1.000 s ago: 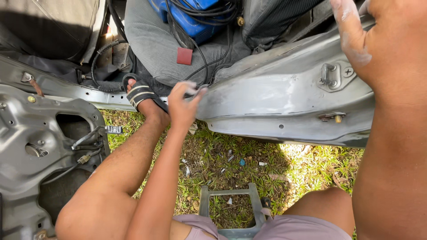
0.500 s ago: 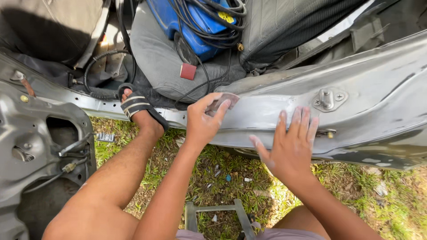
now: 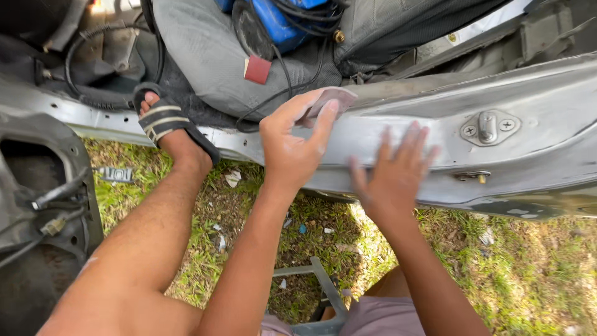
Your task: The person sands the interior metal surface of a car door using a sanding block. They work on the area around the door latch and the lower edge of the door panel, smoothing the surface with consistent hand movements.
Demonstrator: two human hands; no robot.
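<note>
Left hand (image 3: 292,146): pinched shut on folded sandpaper piece (image 3: 329,99), pressed at top edge of grey car body panel (image 3: 547,130). Right hand (image 3: 395,171): spread flat, fingers apart, palm on panel, holding nothing. Below: patchy littered grass (image 3: 249,211). Panel: dull, smooth metal, bolted striker plate (image 3: 489,127).

Two hands (image 3: 348,162), one sandpaper piece (image 3: 333,99), one grey car panel (image 3: 535,143), one sandalled foot (image 3: 163,118)

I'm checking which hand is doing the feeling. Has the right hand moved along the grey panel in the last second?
Yes. The right hand came down from the upper right, crossing left past the latch striker, and now lies flat on the grey panel.
</note>
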